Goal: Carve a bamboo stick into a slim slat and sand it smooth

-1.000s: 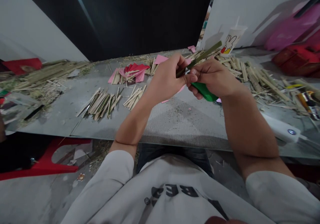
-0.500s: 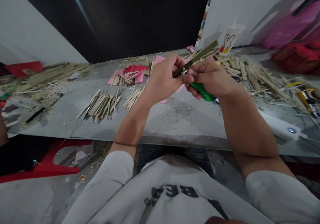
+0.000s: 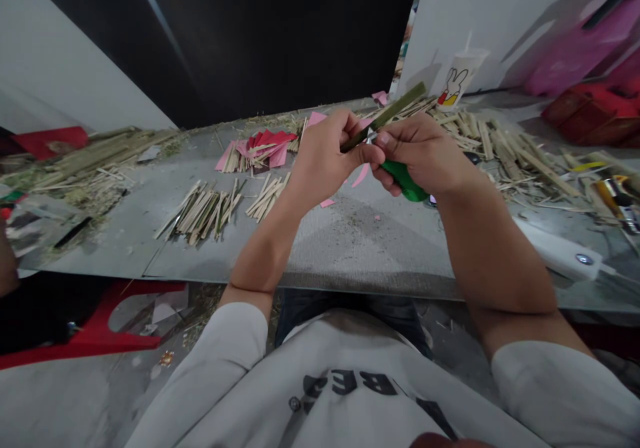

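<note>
My left hand (image 3: 327,151) is closed around the lower end of a flat green bamboo strip (image 3: 406,103), which slants up to the right. In my right hand (image 3: 425,151) is a green-handled cutting tool (image 3: 406,183), its fingers wrapped round the handle. The tool's short bright metal tip touches or lies very near the strip, between my two thumbs. Its exact kind is partly hidden by the fingers. Below and left of my hands lie a bundle of thin bamboo sticks (image 3: 203,211) and a smaller bundle of sticks (image 3: 267,196).
Pink and red paper pieces (image 3: 270,147) lie with sticks behind my left forearm. Loose bamboo pieces (image 3: 520,155) spread at right, near a paper cup (image 3: 457,81) and a white device (image 3: 560,251). Bamboo strips (image 3: 100,151) pile up far left. Another person's arm (image 3: 6,261) shows at the left edge.
The bamboo strip has shifted slightly down and left, and more of the tool's metal tip shows against it. Both hands keep their grips.
</note>
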Available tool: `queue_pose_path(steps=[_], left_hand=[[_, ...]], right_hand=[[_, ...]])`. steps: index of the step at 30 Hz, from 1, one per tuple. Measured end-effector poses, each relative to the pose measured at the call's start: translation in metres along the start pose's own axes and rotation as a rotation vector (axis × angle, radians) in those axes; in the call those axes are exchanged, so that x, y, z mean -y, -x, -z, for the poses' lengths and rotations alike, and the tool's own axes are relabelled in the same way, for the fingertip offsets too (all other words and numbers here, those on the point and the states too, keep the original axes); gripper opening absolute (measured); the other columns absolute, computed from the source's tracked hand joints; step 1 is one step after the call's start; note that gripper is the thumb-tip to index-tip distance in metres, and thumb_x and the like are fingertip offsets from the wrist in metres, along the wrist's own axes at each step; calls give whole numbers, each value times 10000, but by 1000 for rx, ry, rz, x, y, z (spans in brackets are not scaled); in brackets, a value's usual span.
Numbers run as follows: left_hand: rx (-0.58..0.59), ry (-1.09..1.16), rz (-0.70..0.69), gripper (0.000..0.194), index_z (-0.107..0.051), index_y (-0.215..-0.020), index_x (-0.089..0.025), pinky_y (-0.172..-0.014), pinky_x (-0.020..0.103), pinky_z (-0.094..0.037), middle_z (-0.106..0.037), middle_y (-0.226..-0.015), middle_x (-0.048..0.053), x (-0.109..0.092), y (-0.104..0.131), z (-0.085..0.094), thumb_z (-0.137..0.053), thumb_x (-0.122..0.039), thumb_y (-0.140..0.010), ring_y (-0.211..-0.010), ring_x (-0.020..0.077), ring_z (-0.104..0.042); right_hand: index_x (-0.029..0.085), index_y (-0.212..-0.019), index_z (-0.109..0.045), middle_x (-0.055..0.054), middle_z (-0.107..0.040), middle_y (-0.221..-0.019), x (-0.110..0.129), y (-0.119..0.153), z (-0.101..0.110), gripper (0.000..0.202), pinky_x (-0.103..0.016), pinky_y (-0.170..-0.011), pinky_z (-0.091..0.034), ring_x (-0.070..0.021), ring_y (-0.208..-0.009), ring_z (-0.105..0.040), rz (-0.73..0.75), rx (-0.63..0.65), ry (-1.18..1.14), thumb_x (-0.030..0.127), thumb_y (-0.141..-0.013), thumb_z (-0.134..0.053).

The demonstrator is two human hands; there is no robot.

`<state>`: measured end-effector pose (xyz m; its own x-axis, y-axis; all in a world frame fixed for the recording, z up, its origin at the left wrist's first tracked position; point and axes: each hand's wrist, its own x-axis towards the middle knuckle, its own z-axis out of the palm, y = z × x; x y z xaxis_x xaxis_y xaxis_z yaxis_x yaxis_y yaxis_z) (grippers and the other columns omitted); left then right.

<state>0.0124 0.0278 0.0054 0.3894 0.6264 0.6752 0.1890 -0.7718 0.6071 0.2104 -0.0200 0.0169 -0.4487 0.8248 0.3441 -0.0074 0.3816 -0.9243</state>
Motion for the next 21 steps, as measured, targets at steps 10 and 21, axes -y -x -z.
queue_pose_path(steps=[10, 21], left_hand=[[68, -5, -47, 542, -546, -896, -277, -574, 357, -282, -495, -627, -58, 0, 2, 1, -862, -716, -929, -597, 139, -411], [2, -11, -15, 620, -502, -854, -267, -573, 356, -276, -430, -582, -82, -6, 4, 0, -888, -751, -875, -565, 123, -368]], right_hand=[[237, -782, -559, 13, -582, -599, -6, 0, 2, 498, -247, -360, -400, -117, -432, -498, -77, 47, -61, 554, -1054, -830], [236, -791, -571, 10, -580, -601, -3, 2, -1, 482, -258, -351, -400, -124, -428, -482, -48, 41, -69, 544, -1071, -814]])
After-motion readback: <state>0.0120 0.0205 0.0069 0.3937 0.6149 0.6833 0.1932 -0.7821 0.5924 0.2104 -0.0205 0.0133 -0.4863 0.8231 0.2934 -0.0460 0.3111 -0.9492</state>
